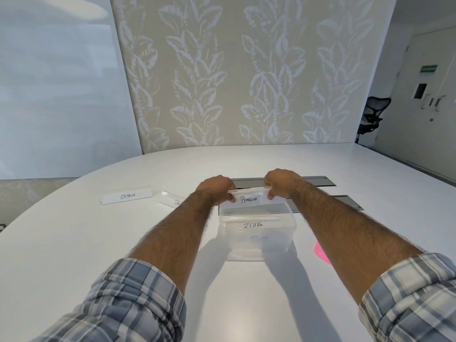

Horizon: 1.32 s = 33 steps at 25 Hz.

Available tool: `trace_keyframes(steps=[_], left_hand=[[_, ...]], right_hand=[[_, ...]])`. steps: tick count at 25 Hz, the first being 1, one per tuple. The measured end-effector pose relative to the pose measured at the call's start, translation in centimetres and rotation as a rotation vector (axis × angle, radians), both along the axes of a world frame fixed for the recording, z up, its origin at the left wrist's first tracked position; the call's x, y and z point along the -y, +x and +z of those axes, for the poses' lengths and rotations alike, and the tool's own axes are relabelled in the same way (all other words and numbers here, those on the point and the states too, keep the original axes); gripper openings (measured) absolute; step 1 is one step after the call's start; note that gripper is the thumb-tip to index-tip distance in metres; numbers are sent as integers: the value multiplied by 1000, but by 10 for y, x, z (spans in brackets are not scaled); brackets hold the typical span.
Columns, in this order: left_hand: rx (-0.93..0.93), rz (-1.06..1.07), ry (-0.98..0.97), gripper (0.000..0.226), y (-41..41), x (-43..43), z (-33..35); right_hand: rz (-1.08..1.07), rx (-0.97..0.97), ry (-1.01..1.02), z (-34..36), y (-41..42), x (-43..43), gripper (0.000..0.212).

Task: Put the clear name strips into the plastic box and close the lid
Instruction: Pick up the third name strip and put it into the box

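- The white bench carries everything; its middle is bare apart from the box, so both arms reach straight out over it.
- The clear plastic box stands open just in front of the person, between the forearms. No lid can be made out on it; a pink shape lies just to its right, and I cannot tell what it is.
- Inside the box a strip marked ZEBRA already lies flat, with another faint one below it.
- The PENGUIN strip is held level above the far edge of the box, lengthwise to match the box, probably so it drops in flat.
- The left hand pinches the strip's left end, fingers narrow around it.
- The right hand pinches the right end likewise, thumb beneath.
- Two strips wait on the bench to the left: OSTRICH, and a second strip partly hidden by the left forearm.
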<state>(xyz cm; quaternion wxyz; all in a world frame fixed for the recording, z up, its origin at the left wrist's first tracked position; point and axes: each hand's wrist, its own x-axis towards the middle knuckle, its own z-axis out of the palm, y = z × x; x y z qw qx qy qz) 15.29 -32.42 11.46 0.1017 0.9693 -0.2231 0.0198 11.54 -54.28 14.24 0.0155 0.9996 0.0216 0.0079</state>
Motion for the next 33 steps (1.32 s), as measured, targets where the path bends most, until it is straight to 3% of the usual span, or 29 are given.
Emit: trace_keyframes(steps=[14, 33], left_hand=[[-60, 41, 158, 42, 28, 34, -47], [-109, 20, 303, 43, 43, 56, -91]], right_hand=[[97, -122, -126, -60, 42, 23, 47], [130, -230, -123, -103, 51, 29, 48]])
